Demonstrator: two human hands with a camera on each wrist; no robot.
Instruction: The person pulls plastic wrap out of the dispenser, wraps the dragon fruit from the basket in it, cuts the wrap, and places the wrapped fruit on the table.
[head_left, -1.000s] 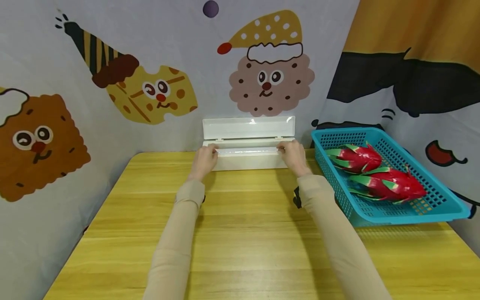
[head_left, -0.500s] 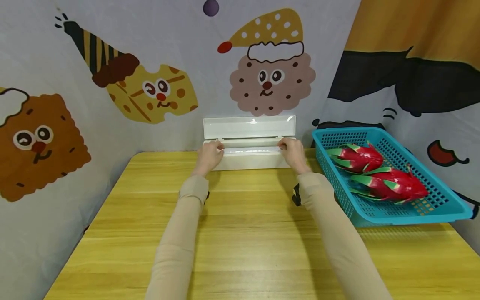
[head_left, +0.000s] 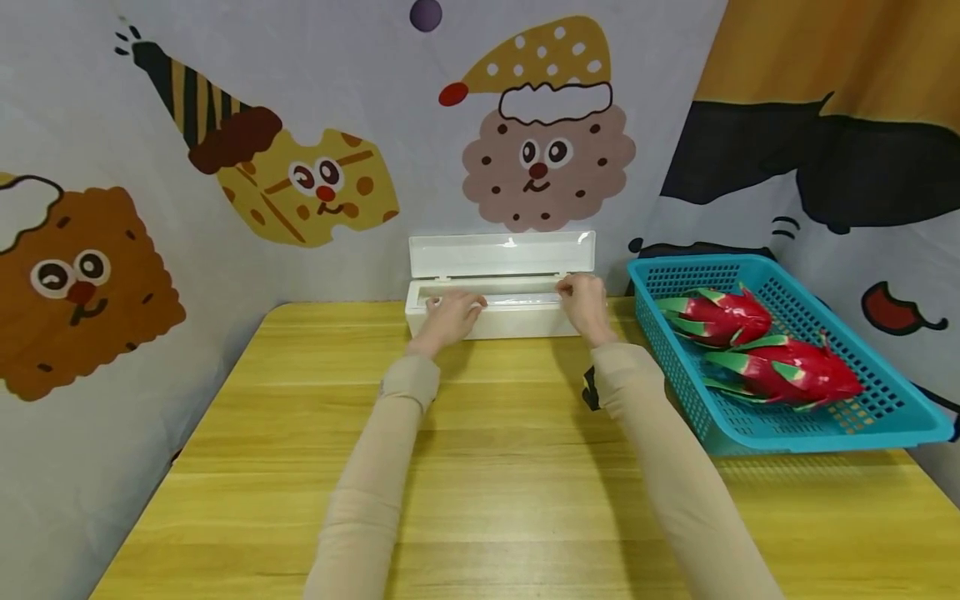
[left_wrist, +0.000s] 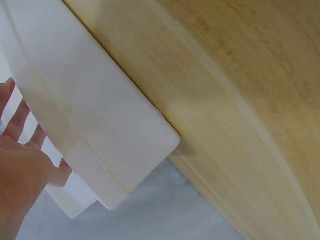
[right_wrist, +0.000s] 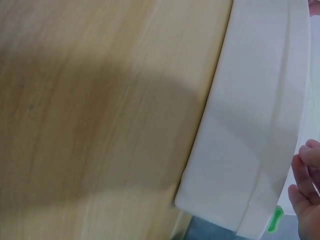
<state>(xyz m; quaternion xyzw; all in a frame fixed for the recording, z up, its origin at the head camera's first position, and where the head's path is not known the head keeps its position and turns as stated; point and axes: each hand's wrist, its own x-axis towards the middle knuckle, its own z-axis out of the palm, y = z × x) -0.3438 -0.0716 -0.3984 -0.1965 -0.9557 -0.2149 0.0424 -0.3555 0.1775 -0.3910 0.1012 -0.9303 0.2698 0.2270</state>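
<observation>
A long white cling film dispenser (head_left: 517, 323) stands at the table's back edge, its lid (head_left: 502, 255) raised. Clear cling film (head_left: 521, 299) shows as a shiny strip along its opening. My left hand (head_left: 452, 317) is over the left part of the opening, its fingers spread and loosely bent in the left wrist view. At the right end, my right hand (head_left: 587, 307) has thumb and forefinger brought together at the film. The right wrist view shows those fingertips (right_wrist: 305, 150) pinching just past the box's front edge, with a green tab (right_wrist: 275, 219) at the box's end.
On the right stands a blue plastic basket (head_left: 810, 442) with two red dragon fruits (head_left: 806, 371) in it. A cloth with cartoon prints (head_left: 337, 267) hangs behind the wooden table (head_left: 495, 467).
My left hand has let go at the dispenser's left end and moved right along the opening, its fingers loosening. My right hand has stayed at the right end.
</observation>
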